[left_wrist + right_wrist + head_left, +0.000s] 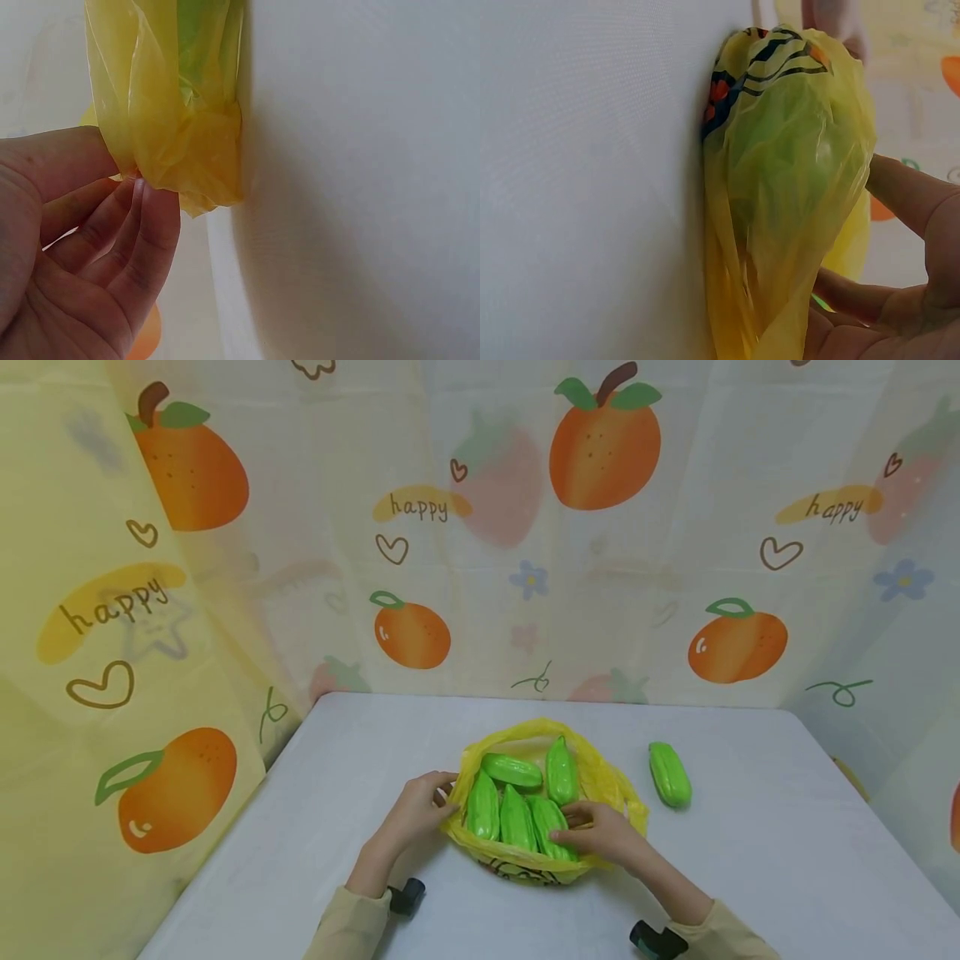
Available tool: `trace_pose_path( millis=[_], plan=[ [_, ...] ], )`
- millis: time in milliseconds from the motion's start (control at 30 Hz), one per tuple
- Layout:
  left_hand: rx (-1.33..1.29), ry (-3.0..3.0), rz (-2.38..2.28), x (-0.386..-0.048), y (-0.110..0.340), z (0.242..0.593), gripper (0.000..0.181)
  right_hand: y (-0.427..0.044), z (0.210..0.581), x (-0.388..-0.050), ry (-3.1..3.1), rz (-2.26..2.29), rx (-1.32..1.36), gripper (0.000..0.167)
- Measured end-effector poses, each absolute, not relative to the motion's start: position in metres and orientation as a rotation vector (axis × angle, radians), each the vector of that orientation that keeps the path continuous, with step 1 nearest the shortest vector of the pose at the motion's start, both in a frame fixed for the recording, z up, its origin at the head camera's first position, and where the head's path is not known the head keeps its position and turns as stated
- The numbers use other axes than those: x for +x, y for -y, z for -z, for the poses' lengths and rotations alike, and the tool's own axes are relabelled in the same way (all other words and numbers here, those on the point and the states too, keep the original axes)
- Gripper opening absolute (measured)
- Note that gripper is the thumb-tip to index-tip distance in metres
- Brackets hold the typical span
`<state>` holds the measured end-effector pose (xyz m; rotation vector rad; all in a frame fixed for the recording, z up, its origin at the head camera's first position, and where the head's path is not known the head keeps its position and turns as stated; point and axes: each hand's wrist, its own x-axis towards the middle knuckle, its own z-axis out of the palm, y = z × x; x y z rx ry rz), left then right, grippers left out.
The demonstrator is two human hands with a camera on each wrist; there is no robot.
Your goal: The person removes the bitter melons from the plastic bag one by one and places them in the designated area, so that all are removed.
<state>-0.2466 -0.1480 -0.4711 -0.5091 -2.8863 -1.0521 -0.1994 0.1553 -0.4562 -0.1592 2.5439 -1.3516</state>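
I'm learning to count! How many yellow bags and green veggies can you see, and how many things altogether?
Yellow bag: 1
Green veggies: 6 (5 inside the bag, 1 outside)
Total I can see: 7

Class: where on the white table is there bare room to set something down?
Bare white tabletop lies between the left grip and the table's left edge, and from the loose green vegetable to the right edge. A narrower gap separates that vegetable from the yellow plastic bag. Crowded: the bag, holding five green vegetables, the right grip at its mouth.
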Motion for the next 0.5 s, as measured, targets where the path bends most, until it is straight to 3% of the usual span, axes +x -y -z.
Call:
trace_pose_path(
  millis=[500],
  plan=[
    [-0.491, 2.888, 1.071, -0.2463, 0.1479, 0.4717, 0.041, -0.1516, 0.4548, -0.1991, -2.415, 1.435, -0.067, 0.067]
  ],
)
